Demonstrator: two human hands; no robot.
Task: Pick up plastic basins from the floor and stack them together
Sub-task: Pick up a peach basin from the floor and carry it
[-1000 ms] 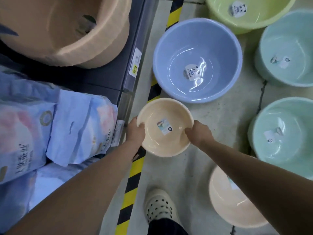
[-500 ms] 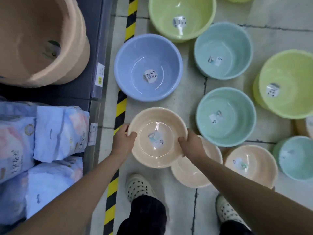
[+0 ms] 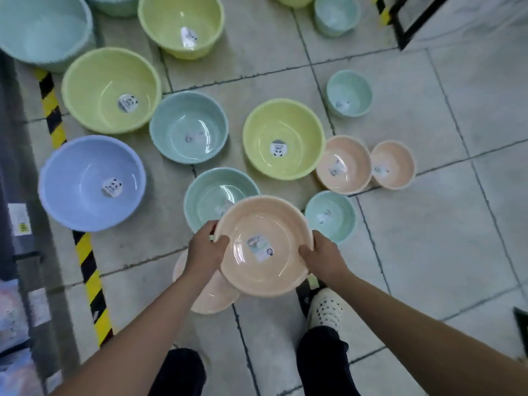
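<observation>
Carrying step: round peach plastic basin [image 3: 264, 247] gripped at opposite rims by left hand [image 3: 206, 248] and right hand [image 3: 323, 257]; next, probably nesting into second peach plastic basin [image 3: 211, 295] just below.

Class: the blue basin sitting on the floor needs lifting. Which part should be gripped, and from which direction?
Grip the blue basin by its rim, probably at two opposite points, coming down from above. It sits upright and open, its rim exposed all round; the rounded walls taper downward and offer little hold.

basins [image 3: 197, 127] crowding floor ahead, bare tiles [image 3: 457, 224] right
</observation>
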